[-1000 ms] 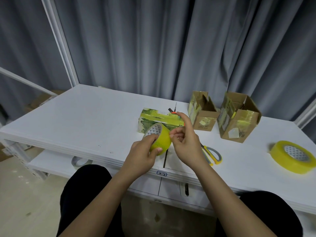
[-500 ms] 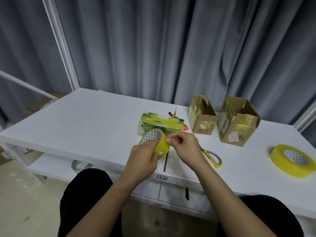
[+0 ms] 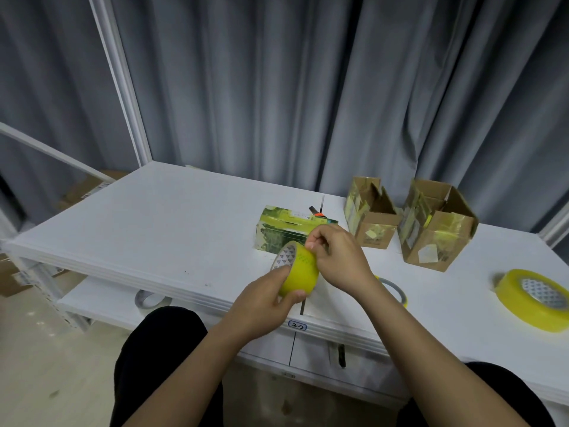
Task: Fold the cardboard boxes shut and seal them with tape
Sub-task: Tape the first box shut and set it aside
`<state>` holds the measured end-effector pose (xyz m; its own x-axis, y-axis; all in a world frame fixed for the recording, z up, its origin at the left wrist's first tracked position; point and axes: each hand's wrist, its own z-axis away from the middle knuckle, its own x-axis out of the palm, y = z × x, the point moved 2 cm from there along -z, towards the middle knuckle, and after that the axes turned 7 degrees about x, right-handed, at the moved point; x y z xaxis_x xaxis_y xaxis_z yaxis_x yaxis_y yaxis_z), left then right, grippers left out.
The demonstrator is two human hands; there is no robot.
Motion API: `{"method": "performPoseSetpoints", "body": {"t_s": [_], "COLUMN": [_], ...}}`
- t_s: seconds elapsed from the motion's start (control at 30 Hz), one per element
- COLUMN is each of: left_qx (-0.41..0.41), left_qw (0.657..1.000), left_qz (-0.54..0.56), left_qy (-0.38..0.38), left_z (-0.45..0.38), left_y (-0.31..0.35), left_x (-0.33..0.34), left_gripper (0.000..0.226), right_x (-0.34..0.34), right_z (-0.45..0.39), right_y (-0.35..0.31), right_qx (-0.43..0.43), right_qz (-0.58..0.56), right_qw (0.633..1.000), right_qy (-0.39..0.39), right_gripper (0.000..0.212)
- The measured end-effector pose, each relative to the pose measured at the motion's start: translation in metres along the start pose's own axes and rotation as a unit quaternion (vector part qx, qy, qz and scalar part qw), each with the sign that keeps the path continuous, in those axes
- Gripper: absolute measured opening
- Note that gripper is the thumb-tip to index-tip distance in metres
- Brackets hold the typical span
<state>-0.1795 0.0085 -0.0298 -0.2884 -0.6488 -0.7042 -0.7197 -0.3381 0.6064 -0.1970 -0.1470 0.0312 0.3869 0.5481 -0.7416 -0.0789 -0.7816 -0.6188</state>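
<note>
My left hand (image 3: 264, 300) grips a yellow tape roll (image 3: 300, 274) from below, above the table's front edge. My right hand (image 3: 338, 257) pinches at the top of that roll with its fingertips, at the tape's end. Behind them lies a green printed box (image 3: 277, 232) on its side. Two brown cardboard boxes, one smaller (image 3: 371, 221) and one larger (image 3: 437, 226), stand open at the back right with yellow tape scraps on their sides.
A second yellow tape roll (image 3: 532, 298) lies flat at the right edge of the white table (image 3: 154, 223). Yellow-handled scissors (image 3: 392, 289) lie partly hidden behind my right wrist. An orange-tipped cutter (image 3: 318, 212) sits behind the green box. Another tape roll (image 3: 147, 298) rests on the lower shelf.
My right hand came down from beside the green box to the top of the roll and pinches there. The left hand keeps its grip on the roll, turned slightly.
</note>
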Motion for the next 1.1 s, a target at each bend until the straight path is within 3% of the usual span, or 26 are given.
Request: {"method": "performPoseSetpoints", "body": {"t_s": [0.2, 0.3, 0.43, 0.6, 0.7, 0.77, 0.9, 0.97, 1.1], "left_qx": [-0.001, -0.070, -0.074, -0.094, -0.068, -0.073, -0.084, -0.069, -0.052], "left_qw": [1.000, 0.992, 0.991, 0.942, 0.929, 0.945, 0.982, 0.991, 0.992], "left_qz": [0.023, 0.099, 0.112, 0.321, 0.363, 0.318, 0.137, 0.037, -0.099], "left_qy": [0.003, 0.033, 0.026, 0.020, -0.026, -0.017, 0.103, 0.109, 0.053], "left_z": [-0.013, -0.017, -0.020, -0.026, -0.020, -0.019, -0.043, -0.064, -0.106], "left_y": [0.000, -0.010, -0.014, -0.012, -0.013, -0.020, -0.044, -0.058, -0.086], "left_x": [0.008, 0.004, 0.003, 0.006, 0.009, 0.008, -0.010, -0.014, -0.012], "left_gripper": [0.029, 0.015, 0.009, 0.029, 0.035, 0.030, 0.018, 0.028, 0.056], "right_x": [-0.006, -0.016, -0.021, -0.025, -0.027, -0.032, -0.037, -0.039, -0.043], "right_z": [0.012, 0.016, 0.001, -0.021, -0.027, -0.028, -0.030, -0.033, -0.041], "right_y": [0.001, 0.003, 0.009, 0.006, 0.006, 0.006, 0.006, 0.007, 0.013], "right_qx": [-0.018, -0.034, 0.006, 0.030, 0.016, 0.002, -0.035, -0.045, -0.057], "right_qz": [0.004, -0.025, -0.078, -0.111, -0.098, -0.100, -0.017, 0.035, 0.079], "right_qw": [0.995, 0.987, 0.990, 0.989, 0.991, 0.992, 0.999, 0.998, 0.995], "right_qy": [0.099, 0.156, 0.115, 0.098, 0.091, 0.080, 0.038, 0.033, 0.026], "right_gripper": [0.014, 0.017, 0.011, 0.011, 0.019, 0.026, 0.024, 0.018, 0.010]}}
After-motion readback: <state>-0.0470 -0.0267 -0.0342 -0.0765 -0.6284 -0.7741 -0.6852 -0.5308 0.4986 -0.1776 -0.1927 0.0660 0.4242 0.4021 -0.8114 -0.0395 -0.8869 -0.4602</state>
